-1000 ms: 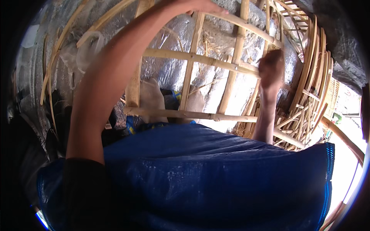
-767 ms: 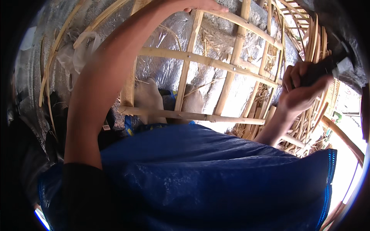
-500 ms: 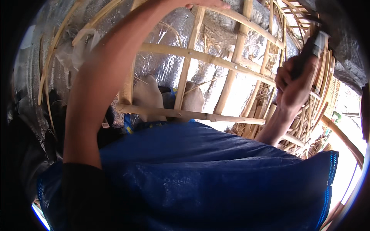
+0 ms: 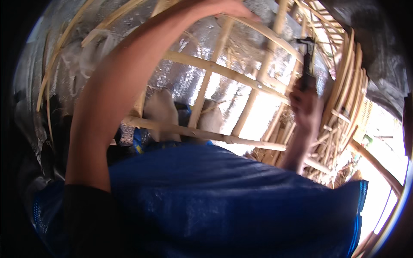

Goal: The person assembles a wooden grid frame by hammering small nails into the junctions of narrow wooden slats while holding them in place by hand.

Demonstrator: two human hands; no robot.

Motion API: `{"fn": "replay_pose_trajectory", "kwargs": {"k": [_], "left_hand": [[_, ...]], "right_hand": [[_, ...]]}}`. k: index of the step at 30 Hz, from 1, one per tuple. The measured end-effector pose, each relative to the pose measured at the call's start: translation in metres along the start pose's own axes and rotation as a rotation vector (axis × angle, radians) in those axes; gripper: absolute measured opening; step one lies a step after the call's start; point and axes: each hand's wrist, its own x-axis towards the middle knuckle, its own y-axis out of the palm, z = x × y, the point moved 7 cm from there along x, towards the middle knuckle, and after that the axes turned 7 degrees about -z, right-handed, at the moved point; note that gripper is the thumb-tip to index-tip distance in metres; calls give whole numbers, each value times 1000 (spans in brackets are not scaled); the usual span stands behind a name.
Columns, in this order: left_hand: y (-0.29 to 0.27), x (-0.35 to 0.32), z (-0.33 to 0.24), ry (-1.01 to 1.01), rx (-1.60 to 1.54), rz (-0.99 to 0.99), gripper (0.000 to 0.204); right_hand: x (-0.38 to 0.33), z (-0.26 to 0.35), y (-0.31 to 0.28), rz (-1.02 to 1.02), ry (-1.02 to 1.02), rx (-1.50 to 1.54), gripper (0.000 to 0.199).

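A lattice frame of pale bamboo strips [image 4: 241, 77] stands tilted in front of me, its lower rail [image 4: 206, 134] just above the blue sheet over my lap. My left arm reaches up across it, and my left hand [image 4: 230, 7] is closed on the top curved strip; the picture's upper edge partly hides its fingers. My right hand [image 4: 305, 103], blurred by motion, is wrapped round the dark handle of a hammer [image 4: 307, 64]. The hammer's head points up, near the right end of the top strip.
Blue sheeting [image 4: 241, 193] covers my lap. A bundle of long bamboo strips [image 4: 350, 73] leans at the right, with a thicker pole [image 4: 378, 165] below. Silvery sheeting [image 4: 183, 81] lies behind the frame. My knees [image 4: 161, 112] show through its openings. Loose bamboo strips [image 4: 56, 56] stand at left.
My right hand has swung the hammer leftward, from beside the bamboo bundle to near the frame's right end. My left hand stays on the top strip. The view has shifted slightly.
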Motion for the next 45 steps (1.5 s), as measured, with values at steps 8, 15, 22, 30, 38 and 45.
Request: {"fn": "replay_pose_trajectory", "kwargs": {"k": [8,15,22,30,38,45], "left_hand": [[8,17,29,63,-143,-81,60],[-18,-19,4,-24,31,-111,63],[2,-6,0,153,-23,-246,82],[-26,-7,6,122,125,-700,70],[-18,-13,4,164,109,-675,51],[-12,-12,1,231,151,-777,40]], "right_hand": [[-2,-44,54,47,152,86,66],[-19,20,3,43,-246,367,56],[0,-26,12,-135,-197,-15,27],[27,-12,35,-156,-284,10,41],[38,-10,49,-191,-313,47,48],[40,10,35,-278,-350,-261,60]]}}
